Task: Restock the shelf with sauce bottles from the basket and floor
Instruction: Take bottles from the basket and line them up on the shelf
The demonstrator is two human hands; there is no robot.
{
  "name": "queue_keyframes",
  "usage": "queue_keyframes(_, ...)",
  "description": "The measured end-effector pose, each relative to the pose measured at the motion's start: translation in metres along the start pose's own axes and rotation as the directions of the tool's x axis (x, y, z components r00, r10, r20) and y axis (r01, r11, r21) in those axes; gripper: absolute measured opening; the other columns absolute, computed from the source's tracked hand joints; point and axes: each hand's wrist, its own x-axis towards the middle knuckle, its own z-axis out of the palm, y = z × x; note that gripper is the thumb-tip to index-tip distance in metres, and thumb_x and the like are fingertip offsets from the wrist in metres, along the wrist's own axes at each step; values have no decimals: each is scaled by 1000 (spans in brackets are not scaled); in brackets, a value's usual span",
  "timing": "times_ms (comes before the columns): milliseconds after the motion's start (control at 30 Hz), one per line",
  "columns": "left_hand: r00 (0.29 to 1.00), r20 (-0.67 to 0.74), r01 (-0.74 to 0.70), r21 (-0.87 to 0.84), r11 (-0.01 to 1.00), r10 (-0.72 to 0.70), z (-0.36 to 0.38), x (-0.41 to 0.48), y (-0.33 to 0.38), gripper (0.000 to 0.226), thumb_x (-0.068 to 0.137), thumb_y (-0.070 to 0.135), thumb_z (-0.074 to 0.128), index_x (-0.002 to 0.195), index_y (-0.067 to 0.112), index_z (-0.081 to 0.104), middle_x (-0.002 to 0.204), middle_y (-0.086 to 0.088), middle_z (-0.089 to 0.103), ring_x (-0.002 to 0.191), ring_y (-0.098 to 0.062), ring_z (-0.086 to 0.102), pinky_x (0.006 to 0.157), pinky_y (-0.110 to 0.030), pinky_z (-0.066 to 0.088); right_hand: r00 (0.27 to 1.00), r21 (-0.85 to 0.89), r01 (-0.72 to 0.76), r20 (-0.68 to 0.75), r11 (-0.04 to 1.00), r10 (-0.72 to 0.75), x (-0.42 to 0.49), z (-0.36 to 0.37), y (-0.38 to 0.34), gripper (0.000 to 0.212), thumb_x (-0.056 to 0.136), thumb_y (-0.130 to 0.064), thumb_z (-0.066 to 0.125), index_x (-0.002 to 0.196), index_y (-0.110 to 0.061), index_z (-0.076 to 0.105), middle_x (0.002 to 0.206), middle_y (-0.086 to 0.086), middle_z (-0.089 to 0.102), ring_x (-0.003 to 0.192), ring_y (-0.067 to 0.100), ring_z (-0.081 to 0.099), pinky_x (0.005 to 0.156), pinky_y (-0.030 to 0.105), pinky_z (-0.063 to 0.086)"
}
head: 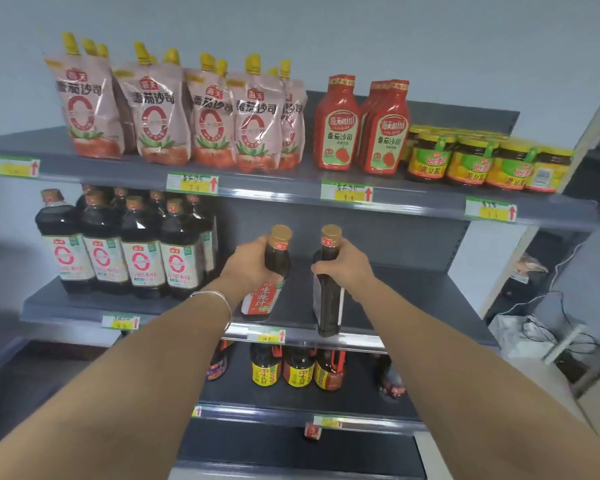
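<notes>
While both arms reached toward the middle shelf (413,306), the top shelf (267,181) carried, from left to right, five spouted pouches (153,116) in its front row with more caps showing behind, two red squeeze bottles (336,123) in front with at least two more behind the right one, and four jars (465,161) with green and yellow labels in front and further ones behind. Four price tags (192,183) sat along its front edge.

The middle shelf held four big dark bottles (139,251) in a front row at its left end, with more necks visible behind them. The lower shelf (291,400) held one purple-labelled bottle (217,367) partly hidden by the left arm, then three small dark bottles (298,370) with yellow labels standing side by side, then one blurred dark bottle (392,381) well apart to the right.

The left hand (253,261), a silver bracelet (219,299) on its wrist, had its fingers wrapped round the shoulder of the left sauce bottle (260,299), which was gold-capped and tilted, its red and white label facing out, above the middle shelf. Just beside it but apart, the right hand (343,265) clasped the shoulder of the right sauce bottle (328,299), upright and edge-on, its base level with that shelf's front edge; whether it rested there could not be told
</notes>
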Motion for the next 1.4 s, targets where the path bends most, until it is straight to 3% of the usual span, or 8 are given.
queue_keyframes(133, 999, 38, -17, 35, 999, 16, 14, 56, -17, 58, 67, 20, 78, 118, 15, 51, 114, -9, 63, 109, -29, 60, 98, -41, 48, 997, -126, -65, 29, 990, 69, 49, 21, 7, 43, 71, -30, 73, 109, -17, 56, 101, 5, 64, 94, 26, 61, 85, 39, 54)
queue_keyframes(367, 994, 105, -4, 45, 999, -1, 27, 150, -44, 61, 68, 23, 78, 118, 14, 46, 115, -10, 61, 106, -27, 60, 94, -40, 51, 985, -52, -161, -65, 985, 158, 135, 51, 6, 41, 71, -31, 70, 106, -14, 57, 94, 4, 67, 90, 25, 66, 81, 38, 57)
queue_keyframes(600, 990, 133, 57, -61, 996, -48, 52, 194, -69, 42, 66, 18, 79, 102, 10, 61, 110, -11, 68, 100, -27, 64, 87, -32, 50, 958, -24, -273, -99, 962, 270, 192, 83, 23, 24, 76, -30, 62, 79, -8, 72, 77, 5, 67, 78, 24, 67, 69, 29, 52)
queue_keyframes(800, 985, 119, 150, -215, 965, -127, 61, 212, -77, 34, 68, 6, 79, 100, 3, 68, 108, -16, 69, 100, -29, 65, 90, -35, 51, 927, 11, -344, -152, 939, 342, 212, 100, 42, 40, 77, -46, 57, 82, -9, 71, 84, 5, 70, 79, 25, 65, 63, 27, 46)
queue_keyframes(967, 993, 51, 111, -176, 978, -103, 67, 211, -76, 33, 78, 11, 71, 111, 7, 64, 110, -11, 67, 92, -17, 60, 72, -20, 38, 984, 18, -166, -61, 986, 167, 215, 105, 58, 83, 49, -79, 57, 109, -22, 60, 113, 4, 60, 101, 27, 62, 84, 43, 54)
queue_keyframes(1100, 990, -23, 124, -320, 939, -138, 83, 207, -82, 56, 79, 10, 69, 127, 13, 40, 109, -6, 59, 102, -24, 58, 78, -27, 41, 991, 321, -117, 97, 940, 91, 222, 94, 86, 69, 46, -38, 85, 105, -34, 48, 123, 8, 47, 114, 30, 57, 96, 49, 50)
queue_keyframes(1200, 977, -95, 129, -450, 884, -191, 97, 206, -83, 68, 75, 9, 72, 130, 20, 33, 106, -1, 56, 98, -22, 56, 80, -28, 42, 973, 416, -134, 225, 899, 41, 223, 87, 95, 69, 64, -5, 82, 115, -24, 39, 109, 5, 60, 107, 25, 60, 95, 42, 50)
queue_keyframes(1400, 954, -175, 114, -535, 837, -242, 108, 211, -86, 66, 72, 13, 78, 124, 15, 38, 100, 4, 55, 91, -16, 56, 87, -30, 46, 982, 250, -51, -163, 967, 94, 222, 124, 73, 83, 68, -33, 82, 132, -20, 31, 134, 9, 49, 120, 31, 53, 97, 41, 47)
